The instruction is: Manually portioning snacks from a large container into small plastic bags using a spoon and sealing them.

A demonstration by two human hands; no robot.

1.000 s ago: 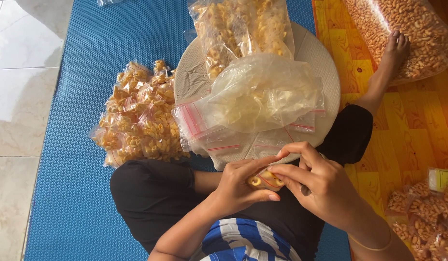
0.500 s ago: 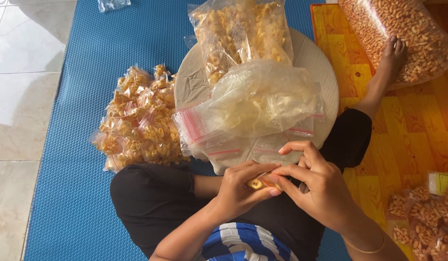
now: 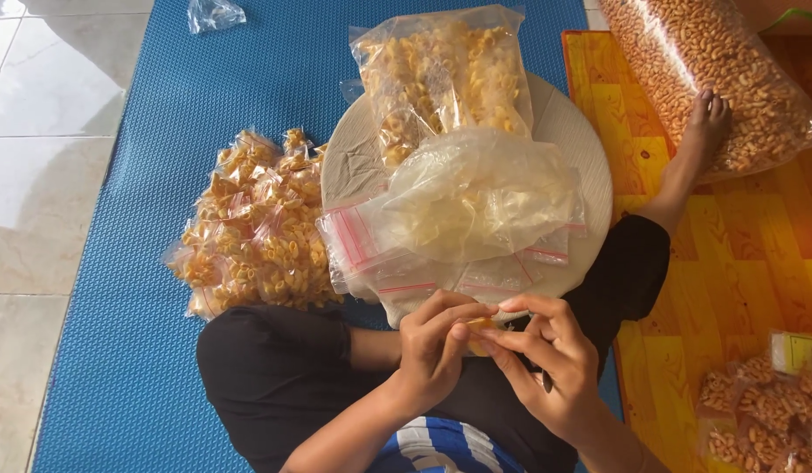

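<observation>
Over the lap, at 6 o'clock from the round board point(image 3: 581, 140), both hands meet on one small packet point(image 3: 479, 335) of yellow snack pieces. The left hand point(image 3: 434, 349) curls around its near side, fingers bent and narrow, thumb pressed against the packet. The right hand point(image 3: 550, 368) pinches the other end between thumb and forefinger, its remaining fingers loosely bent. The packet is mostly hidden between the fingertips; only a yellow sliver shows.

Compared with a second ago, the hands have closed tighter on the packet, so less of it is visible, and the whole scene sits lower in the view, showing more of the mat's far end.

At 12 o'clock from the hands lies a stack of empty zip bags point(image 3: 371, 245) with red strips, on the near edge of the board. On top rests a crumpled clear bag point(image 3: 476, 193), and beyond it a big bag point(image 3: 441, 70) of yellow pieces. At 10 o'clock a heap point(image 3: 248, 228) of filled packets rests on the blue mat point(image 3: 143, 175). At 2 o'clock a bare foot point(image 3: 699, 131) touches a large sack point(image 3: 704, 61) of brown pieces on the orange mat point(image 3: 739, 254). At 4 o'clock are more brown packets point(image 3: 756, 403).
</observation>
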